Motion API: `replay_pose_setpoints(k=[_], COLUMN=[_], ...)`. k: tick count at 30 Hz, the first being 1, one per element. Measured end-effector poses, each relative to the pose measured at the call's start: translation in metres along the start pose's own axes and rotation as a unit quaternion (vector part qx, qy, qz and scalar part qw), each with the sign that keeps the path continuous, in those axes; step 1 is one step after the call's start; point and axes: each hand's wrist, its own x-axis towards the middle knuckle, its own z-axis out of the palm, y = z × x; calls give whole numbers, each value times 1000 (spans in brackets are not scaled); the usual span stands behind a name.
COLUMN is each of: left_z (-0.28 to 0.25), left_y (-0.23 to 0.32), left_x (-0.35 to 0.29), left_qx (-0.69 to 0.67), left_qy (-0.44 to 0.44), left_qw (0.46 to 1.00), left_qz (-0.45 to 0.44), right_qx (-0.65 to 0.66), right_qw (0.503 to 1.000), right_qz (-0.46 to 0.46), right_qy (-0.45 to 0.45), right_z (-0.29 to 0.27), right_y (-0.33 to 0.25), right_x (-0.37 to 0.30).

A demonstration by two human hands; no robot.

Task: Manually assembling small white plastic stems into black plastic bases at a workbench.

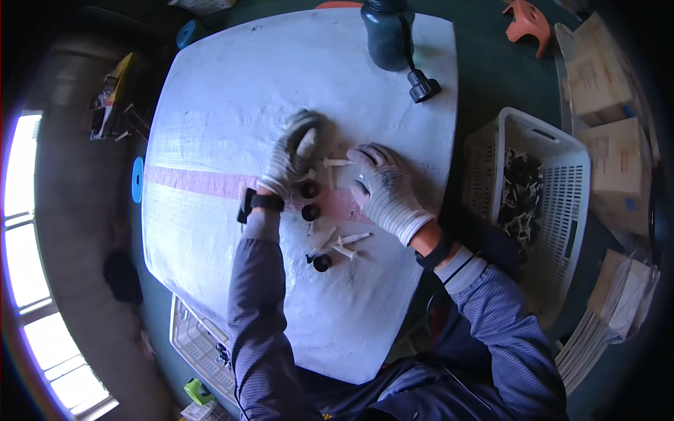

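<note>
My left hand (293, 150), in a striped knit glove, is raised a little over the middle of the table with its fingers curled together. What it holds, if anything, is hidden. To its right, my gloved right hand (387, 186) rests low with thumb and fingers apart. Its fingertips are beside a thin white plastic piece (338, 162), perhaps touching it. Between and below the hands lie a black round cap-like part (309, 189), a second black round part (311, 212) and a third black part (322, 262). Several white tapered plastic pieces (354, 238) are scattered near them.
The table (210, 126) has a whitish cover with a pink stripe. A dark bottle (387, 38) stands at its far right, its black cap (424, 85) hanging off. Right of the table is a white basket (581, 182) of black-and-white parts; another basket (186, 337) stands lower left. Cardboard boxes (614, 165) are stacked far right.
</note>
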Motion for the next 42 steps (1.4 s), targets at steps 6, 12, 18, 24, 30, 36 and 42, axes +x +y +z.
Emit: replay_pose_setpoints(k=[6,12,18,24,30,36,42], left_z=[4,-15,8,15,10,13,31], left_y=[55,52,38,56,87,114,125], left_x=[-48,-44,-23,-60,-103,-153,-198], left_qx=[-216,-77,194,-8,17,-79,-235], left_qy=[-15,109,-66,-74,-70,-11,157], left_qw=[924,977,978,997,996,982,915], left_qz=[-315,-165,45,-31,-53,-174,-289], right_qx=[-17,76,-17,-27,19,329,299], right_qw=[999,985,1000,995,987,872,946], right_qz=[-30,31,-21,-86,-115,226,109], right_qy=[-36,-153,-3,-46,-114,-284,-54], right_z=[7,-8,19,33,29,-10,8], right_y=[-1,-29,-8,-9,-28,-61,-23], right_x=[9,2,4,-11,-35,-29,-51])
